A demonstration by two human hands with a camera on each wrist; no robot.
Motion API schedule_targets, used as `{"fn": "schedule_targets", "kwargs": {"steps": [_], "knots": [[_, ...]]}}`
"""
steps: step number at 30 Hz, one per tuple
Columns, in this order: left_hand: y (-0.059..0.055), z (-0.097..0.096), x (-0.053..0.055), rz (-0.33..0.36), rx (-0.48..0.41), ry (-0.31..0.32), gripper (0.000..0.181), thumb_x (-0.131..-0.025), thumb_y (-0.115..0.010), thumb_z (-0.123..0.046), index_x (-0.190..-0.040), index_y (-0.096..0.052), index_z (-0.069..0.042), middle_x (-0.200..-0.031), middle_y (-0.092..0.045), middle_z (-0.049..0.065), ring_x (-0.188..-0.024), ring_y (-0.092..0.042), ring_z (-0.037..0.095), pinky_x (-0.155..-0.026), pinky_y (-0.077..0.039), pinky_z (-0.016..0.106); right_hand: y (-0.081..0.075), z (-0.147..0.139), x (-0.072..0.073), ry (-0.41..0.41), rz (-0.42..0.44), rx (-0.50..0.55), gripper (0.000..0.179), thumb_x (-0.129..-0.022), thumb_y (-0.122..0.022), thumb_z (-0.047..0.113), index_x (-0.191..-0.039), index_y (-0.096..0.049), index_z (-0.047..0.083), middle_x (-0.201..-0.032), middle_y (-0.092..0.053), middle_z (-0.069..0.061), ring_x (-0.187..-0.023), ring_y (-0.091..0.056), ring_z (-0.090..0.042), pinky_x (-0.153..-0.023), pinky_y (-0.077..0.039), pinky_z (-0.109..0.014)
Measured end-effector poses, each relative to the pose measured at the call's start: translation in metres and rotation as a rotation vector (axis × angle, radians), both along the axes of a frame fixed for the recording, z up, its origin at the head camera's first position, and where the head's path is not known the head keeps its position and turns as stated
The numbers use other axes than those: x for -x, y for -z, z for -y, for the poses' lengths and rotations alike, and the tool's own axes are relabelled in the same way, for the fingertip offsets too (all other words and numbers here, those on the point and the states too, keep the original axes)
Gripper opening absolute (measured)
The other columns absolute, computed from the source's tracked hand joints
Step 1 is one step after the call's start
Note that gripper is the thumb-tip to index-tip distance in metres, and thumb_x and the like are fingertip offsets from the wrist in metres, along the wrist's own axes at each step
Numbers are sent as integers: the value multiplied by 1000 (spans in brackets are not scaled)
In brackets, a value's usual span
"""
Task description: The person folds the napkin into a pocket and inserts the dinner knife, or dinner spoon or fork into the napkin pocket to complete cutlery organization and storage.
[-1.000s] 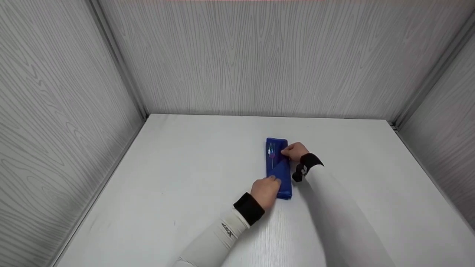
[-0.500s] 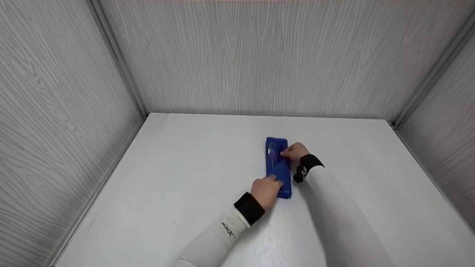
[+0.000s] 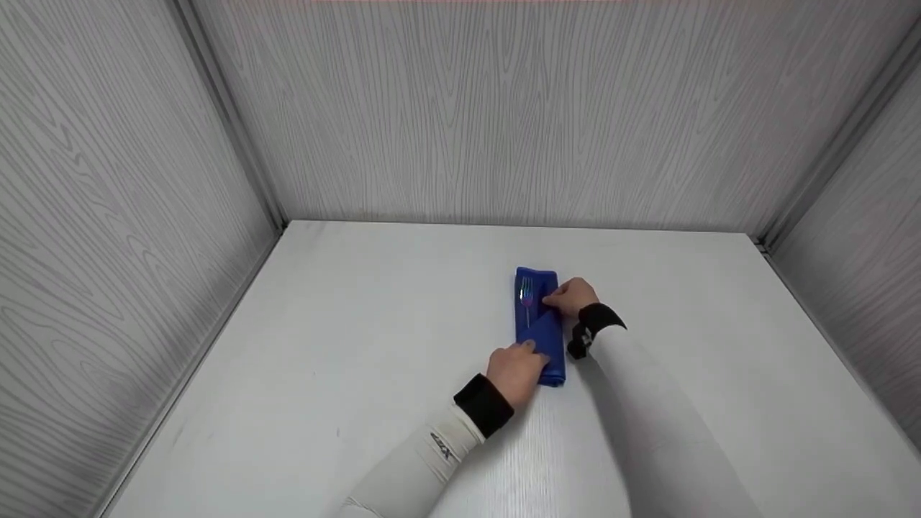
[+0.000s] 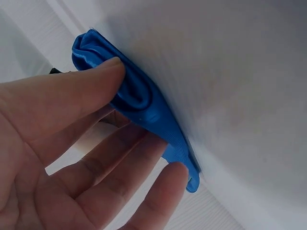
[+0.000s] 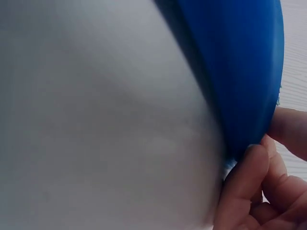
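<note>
A blue cloth napkin (image 3: pixel 548 338), folded into a long narrow strip, lies on the white table. On its far half shows a shiny, rainbow-tinted fork (image 3: pixel 527 293), tines pointing away from me; the folded-over cloth covers its lower handle. My left hand (image 3: pixel 516 370) grips the near part of the strip from the left. In the left wrist view, the thumb presses on the layered end of the napkin (image 4: pixel 163 124) while the fingers reach along its other side. From the right, my right hand (image 3: pixel 575 296) pinches the napkin's edge (image 5: pixel 240 72) between thumb and fingers, beside the fork.
The white table (image 3: pixel 324 331) stretches out on both sides of the napkin. A wood-grain panel (image 3: pixel 460 115) stands along the table's back edge, with similar panels at left and right.
My right hand's fingertips have shifted slightly left and toward me along the napkin's edge. The left fingertips have crept a little farther over the cloth. The fork stays in place.
</note>
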State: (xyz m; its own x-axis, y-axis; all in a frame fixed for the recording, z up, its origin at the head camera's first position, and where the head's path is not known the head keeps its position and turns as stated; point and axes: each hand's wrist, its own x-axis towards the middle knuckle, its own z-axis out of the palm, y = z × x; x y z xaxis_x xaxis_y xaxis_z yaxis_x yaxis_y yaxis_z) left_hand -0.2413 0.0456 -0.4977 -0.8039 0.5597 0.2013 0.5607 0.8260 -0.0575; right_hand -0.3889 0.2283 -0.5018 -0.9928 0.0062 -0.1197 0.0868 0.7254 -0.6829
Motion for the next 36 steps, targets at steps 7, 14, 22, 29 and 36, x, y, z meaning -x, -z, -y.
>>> {"fn": "schedule_targets", "kwargs": {"steps": [7,14,22,29,36], "knots": [[0,0,0,-1,4,5,25,-96,-74,-17,-118,-82,-26,-112,-77,3,-92,-74,19,-66,-60,37,2,0,-2,6,-28,-20,23,-94,-78,19,-93,-75,-5,-74,-63,1,-67,-56,-12,-60,-43,-22],[0,-3,0,4,20,-9,27,-98,-72,-18,-121,-81,-27,-118,-76,2,-97,-73,19,-68,-60,36,5,-3,-1,5,-45,-5,24,-94,-78,18,-94,-75,-6,-74,-63,1,-67,-55,-11,-60,-44,-21],[-3,-2,1,97,-12,-23,29,-98,-75,-26,-127,-78,-23,-130,-73,4,-112,-70,21,-75,-61,40,7,-8,0,37,0,92,26,-102,-70,25,-96,-71,0,-76,-61,3,-69,-55,-10,-63,-45,-23],[-8,1,9,192,-56,-5,31,-98,-75,-32,-126,-78,-18,-130,-72,7,-115,-66,26,-84,-59,41,9,-17,3,66,85,237,36,-110,-55,31,-113,-68,-2,-86,-66,0,-71,-62,-8,-64,-53,-22],[-26,3,35,398,-150,-2,27,-102,-69,-30,-121,-80,-14,-120,-77,6,-111,-70,26,-90,-59,40,2,-30,0,61,77,264,45,-112,-48,32,-127,-62,-8,-89,-69,-1,-69,-62,-6,-62,-52,-19]]}}
